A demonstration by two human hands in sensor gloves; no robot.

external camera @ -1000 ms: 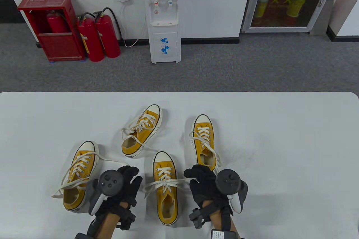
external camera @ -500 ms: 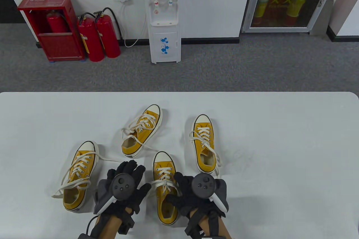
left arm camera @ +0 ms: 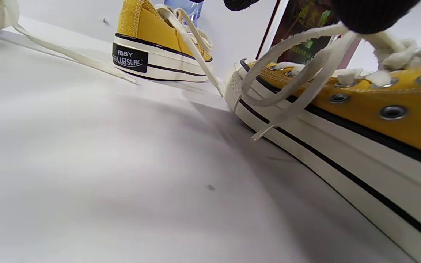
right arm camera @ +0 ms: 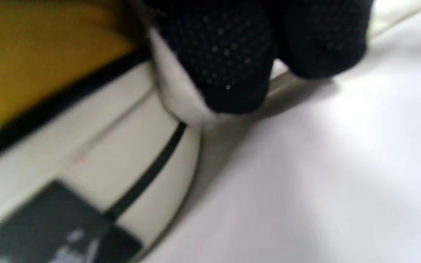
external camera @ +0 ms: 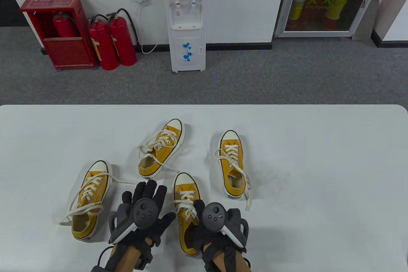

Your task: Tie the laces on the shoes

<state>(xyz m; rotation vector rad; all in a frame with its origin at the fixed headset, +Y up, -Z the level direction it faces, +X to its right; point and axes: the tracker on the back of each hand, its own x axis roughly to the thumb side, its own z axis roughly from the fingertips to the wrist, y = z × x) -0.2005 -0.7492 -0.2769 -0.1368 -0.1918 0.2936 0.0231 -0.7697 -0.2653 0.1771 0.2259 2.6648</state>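
The near yellow sneaker (external camera: 186, 211) lies on the bench (external camera: 318, 173), toe pointing away, between both hands. The left hand (external camera: 145, 211) rests beside it, fingers spread, holding nothing. The right hand (external camera: 212, 221) covers its heel; its grip I cannot tell.

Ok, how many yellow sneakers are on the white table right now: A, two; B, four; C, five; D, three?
B: the table view shows four yellow sneakers: the near-left sneaker, the far-left sneaker, the far-right sneaker, and the near-centre sneaker between the left hand and right hand.
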